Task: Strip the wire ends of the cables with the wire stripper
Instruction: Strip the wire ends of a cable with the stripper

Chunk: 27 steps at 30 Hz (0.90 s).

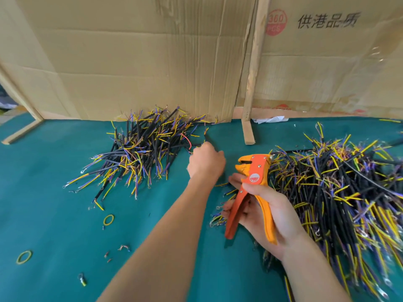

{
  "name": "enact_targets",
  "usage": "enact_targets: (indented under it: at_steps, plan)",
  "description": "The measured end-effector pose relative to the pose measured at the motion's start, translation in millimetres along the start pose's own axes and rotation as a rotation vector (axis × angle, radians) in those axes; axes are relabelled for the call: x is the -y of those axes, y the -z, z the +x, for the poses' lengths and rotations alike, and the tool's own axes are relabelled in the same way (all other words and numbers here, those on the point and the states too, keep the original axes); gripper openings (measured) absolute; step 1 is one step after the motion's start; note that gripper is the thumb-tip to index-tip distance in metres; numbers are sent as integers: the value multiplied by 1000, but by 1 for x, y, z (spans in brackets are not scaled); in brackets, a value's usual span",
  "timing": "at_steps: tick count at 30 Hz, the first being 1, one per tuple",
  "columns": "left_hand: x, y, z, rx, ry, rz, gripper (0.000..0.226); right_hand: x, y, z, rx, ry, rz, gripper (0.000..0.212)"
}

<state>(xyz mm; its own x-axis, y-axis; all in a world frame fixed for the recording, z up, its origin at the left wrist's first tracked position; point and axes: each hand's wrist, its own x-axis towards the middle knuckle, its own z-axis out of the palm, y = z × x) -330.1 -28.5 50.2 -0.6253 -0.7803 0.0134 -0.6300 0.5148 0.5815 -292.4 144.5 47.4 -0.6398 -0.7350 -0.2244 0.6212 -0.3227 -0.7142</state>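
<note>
- The left hand (206, 162) shows its back; its fingers are hidden, so whether they hold the black cable (206, 136) at the pile's edge cannot be told.
- The right-hand cable pile (340, 192) beside the wire stripper (250, 192) is cut off by the frame's edge and blurred near it.

Bright even daylight, soft shadows; wide-angle bending at edges (lower right corner blurred).

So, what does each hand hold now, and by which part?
The right hand grips the orange wire stripper by its two handles. The left hand pinches one black cable near its end, beside the left pile.
</note>
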Motion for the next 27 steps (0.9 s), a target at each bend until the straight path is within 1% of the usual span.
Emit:
enact_targets:
  at_steps: [2,4,8,10,14,16,18,21,27]
  plan:
    - [-4,-8,14,-8,-10,121,42,0,0,0,-6,-2,17,68]
    - [-8,-11,25,0,-39,184,40,0,2,0,-14,-10,25,61]
    - [-10,-4,30,45,-26,167,32,1,5,2,-20,-18,25,55]
    - [-5,7,21,74,-41,56,26,1,6,2,-5,-27,28,56]
    - [20,25,-28,122,-170,-303,31,2,10,1,41,-19,56,61]
    - [36,29,-56,129,-174,-442,26,3,11,0,61,8,95,59]
    - [50,30,-79,157,-180,-563,20,5,12,-1,78,33,123,61]
    - [66,30,-100,211,-198,-646,19,7,14,-1,108,70,130,63]
    - [82,32,-104,292,-207,-678,19,7,18,0,132,99,112,61]
